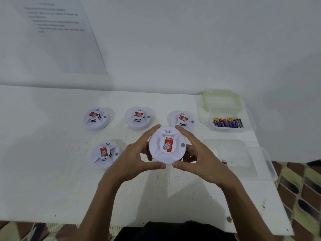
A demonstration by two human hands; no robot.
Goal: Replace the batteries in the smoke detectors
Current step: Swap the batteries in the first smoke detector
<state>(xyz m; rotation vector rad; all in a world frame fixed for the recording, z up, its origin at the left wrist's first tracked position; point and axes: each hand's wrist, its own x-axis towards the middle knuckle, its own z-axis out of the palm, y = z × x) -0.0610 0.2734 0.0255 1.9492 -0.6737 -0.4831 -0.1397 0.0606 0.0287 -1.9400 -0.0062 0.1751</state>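
Smoke detector [167, 145] gripped at frame centre, label side up.
My left hand [137, 153] and right hand [199, 153] curl round its rim above the counter [52, 171]. Judgement: grip evenly, twist the halves oppositely; batteries [227, 122] wait in the clear tub [251, 121], right of frame.

A white table [43, 153] stands against a plain white wall [191, 40], where a printed paper sheet [66, 46] hangs. The floor [304, 188] has brown and green patterned tiles.
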